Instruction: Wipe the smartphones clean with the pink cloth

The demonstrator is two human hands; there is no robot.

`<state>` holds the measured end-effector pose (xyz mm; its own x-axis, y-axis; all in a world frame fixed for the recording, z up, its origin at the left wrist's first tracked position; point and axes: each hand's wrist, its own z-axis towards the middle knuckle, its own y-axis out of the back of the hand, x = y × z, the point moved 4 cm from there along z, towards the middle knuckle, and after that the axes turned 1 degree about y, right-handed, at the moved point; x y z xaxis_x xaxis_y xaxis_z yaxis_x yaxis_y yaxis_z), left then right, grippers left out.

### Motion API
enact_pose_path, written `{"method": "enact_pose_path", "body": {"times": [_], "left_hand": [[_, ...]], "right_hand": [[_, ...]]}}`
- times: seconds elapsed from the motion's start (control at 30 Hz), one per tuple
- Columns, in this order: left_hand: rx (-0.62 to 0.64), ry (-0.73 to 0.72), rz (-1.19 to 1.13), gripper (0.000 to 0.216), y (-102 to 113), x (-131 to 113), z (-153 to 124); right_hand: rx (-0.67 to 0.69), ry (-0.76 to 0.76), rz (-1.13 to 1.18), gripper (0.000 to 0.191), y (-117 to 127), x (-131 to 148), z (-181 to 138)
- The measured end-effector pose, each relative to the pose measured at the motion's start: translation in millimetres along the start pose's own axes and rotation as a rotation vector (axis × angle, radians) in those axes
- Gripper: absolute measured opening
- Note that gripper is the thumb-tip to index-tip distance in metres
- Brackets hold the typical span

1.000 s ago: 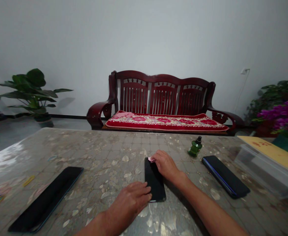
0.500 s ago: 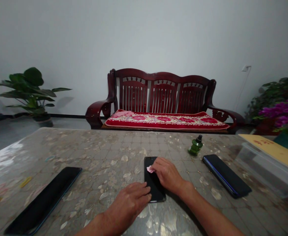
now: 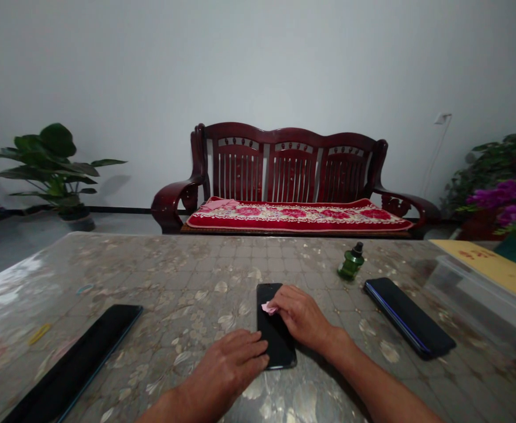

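A black smartphone [image 3: 276, 343] lies flat on the table, its top end pointing away from me. My right hand [image 3: 301, 314] is closed in a pinch on a small pink cloth [image 3: 268, 308], pressing it to the upper part of the phone's screen. At the phone's lower left edge rests my left hand [image 3: 235, 364], its fingers stretched out and the tips touching the phone; the thumb is hidden. Another dark phone [image 3: 405, 317] lies to the right, and a larger black phone or tablet [image 3: 81, 361] to the left.
Beyond the phone stands a green spray bottle [image 3: 351, 262]. A clear plastic box [image 3: 473, 305] with a yellow sheet [image 3: 491, 261] on top sits at the right. Several coloured bands, one a yellow band [image 3: 39, 334], lie at the left. Behind the table [image 3: 187, 258] is a wooden bench [image 3: 291, 138].
The view has shifted slightly. The pink cloth stays near the top of the phone under my right hand, and my left hand keeps its place at the phone's edge.
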<state>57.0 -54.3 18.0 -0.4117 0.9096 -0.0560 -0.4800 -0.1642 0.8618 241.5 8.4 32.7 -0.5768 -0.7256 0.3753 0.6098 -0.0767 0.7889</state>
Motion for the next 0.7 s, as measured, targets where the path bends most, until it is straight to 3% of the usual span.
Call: {"method": "enact_pose_path", "body": {"times": [0.33, 0.7], "left_hand": [[0.045, 0.017, -0.008, 0.021, 2.5, -2.5, 0.3], [0.022, 0.048, -0.05, 0.02, 4.0, -0.7, 2.5]], "right_hand": [[0.037, 0.07, -0.054, 0.023, -0.5, 8.7, -3.1], [-0.06, 0.037, -0.13, 0.021, 1.0, -0.5, -3.6]]}}
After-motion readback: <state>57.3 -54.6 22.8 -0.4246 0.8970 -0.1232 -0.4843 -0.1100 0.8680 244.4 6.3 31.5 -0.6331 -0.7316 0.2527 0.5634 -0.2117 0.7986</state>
